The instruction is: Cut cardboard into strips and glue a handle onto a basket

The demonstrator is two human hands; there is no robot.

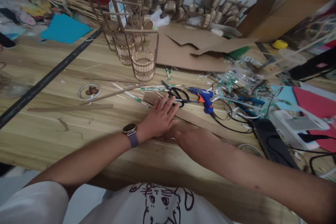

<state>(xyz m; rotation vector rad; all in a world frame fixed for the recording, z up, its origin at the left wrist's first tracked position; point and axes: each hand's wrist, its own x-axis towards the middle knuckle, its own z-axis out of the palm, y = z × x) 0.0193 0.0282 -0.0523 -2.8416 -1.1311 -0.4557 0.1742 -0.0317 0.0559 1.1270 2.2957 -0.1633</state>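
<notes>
My left hand lies palm down with its fingers stretched out and apart, its tips at the black-handled scissors. A watch is on that wrist. My right hand meets the left at its thumb side; its fingers are hidden, so what it holds, if anything, does not show. Beneath and beside the hands runs a brown cardboard strip. A blue glue gun lies just past the scissors. Thin wooden sticks and a long brown strip are left of the fingertips.
A small slatted bucket with a tall handle stands ahead, other such buckets behind it. Large cardboard lies at the back. To the right are scraps, a phone and cables. A round dish holds brown round pieces at left.
</notes>
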